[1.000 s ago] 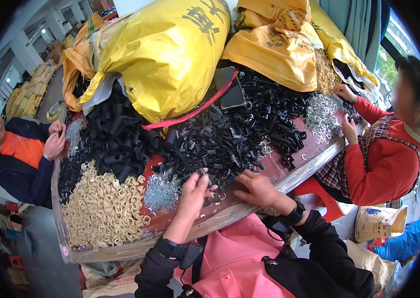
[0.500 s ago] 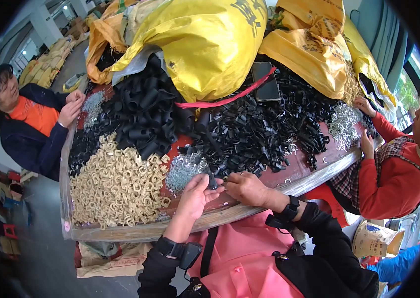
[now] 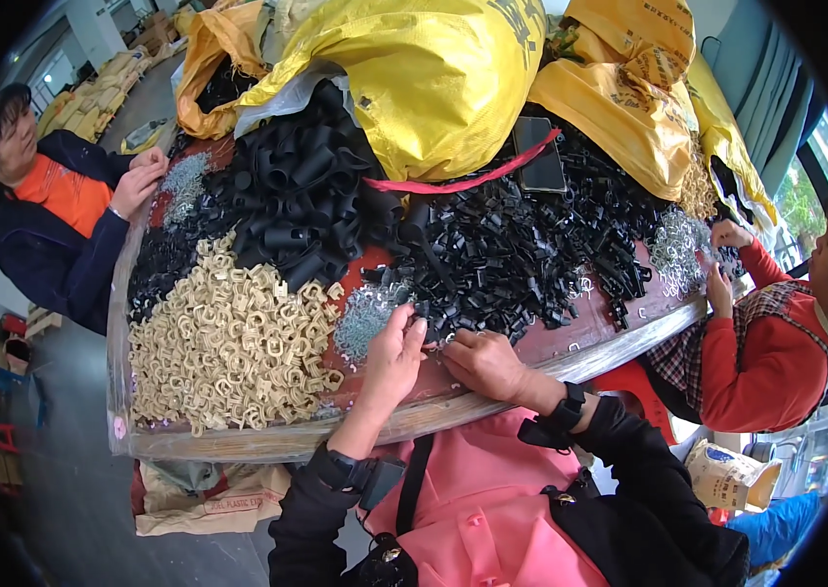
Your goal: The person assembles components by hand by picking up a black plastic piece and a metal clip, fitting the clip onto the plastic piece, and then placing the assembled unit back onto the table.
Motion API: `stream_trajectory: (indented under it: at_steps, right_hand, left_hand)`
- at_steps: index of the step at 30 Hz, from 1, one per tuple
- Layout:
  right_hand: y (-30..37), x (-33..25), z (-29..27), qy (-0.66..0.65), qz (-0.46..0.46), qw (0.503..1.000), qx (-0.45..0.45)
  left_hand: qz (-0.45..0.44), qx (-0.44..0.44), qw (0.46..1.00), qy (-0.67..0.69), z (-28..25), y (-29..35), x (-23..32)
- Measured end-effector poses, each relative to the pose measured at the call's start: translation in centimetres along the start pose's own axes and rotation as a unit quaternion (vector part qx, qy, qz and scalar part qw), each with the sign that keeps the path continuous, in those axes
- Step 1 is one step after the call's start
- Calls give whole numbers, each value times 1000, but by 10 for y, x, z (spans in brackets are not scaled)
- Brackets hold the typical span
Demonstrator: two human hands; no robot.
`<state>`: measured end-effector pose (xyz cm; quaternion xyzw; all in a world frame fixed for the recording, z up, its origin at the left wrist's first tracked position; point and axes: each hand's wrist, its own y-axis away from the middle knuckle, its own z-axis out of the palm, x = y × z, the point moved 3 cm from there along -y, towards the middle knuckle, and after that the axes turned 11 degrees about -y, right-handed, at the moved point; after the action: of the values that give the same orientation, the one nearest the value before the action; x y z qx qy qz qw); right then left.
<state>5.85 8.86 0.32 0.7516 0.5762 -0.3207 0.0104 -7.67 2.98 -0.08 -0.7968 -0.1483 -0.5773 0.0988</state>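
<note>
My left hand (image 3: 394, 350) is above the near edge of the table, closed on a small black plastic part (image 3: 421, 309) between thumb and fingers. Just to its right, my right hand (image 3: 487, 364) bends its fingers down near the tabletop. Whatever its fingertips pinch, if anything, is too small to make out. Small grey metal pieces (image 3: 367, 321) lie in a heap beside my left hand. Beyond both hands spreads a large pile of small black plastic parts (image 3: 492, 259). Left of my left hand lies a heap of beige ring-shaped parts (image 3: 233, 342).
Black tube-shaped pieces (image 3: 292, 191) are heaped behind the beige parts. Yellow sacks (image 3: 434, 88) stand at the back, near a phone (image 3: 541, 161) and a pink strip (image 3: 478, 179). A wooden rim (image 3: 267, 442) edges the table. Co-workers sit left (image 3: 52, 215) and right (image 3: 766, 333).
My hands have drawn apart a little. The left has moved forward with the black part, while the right has lowered its fingers toward the tabletop. The whole view has shifted slightly.
</note>
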Motion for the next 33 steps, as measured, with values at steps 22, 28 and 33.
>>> stream_trajectory:
  at_steps: [22, 28, 33]
  right_hand:
    - [0, -1, -3, 59, 81, 988, -121]
    - [1, -25, -32, -209, 58, 976, -36]
    - [5, -38, -29, -152, 31, 987, -42]
  left_hand:
    - [-167, -155, 832, 506, -2, 53, -29]
    - [-182, -136, 864, 448, 11, 59, -20]
    - [-190, -142, 877, 417, 20, 60, -19]
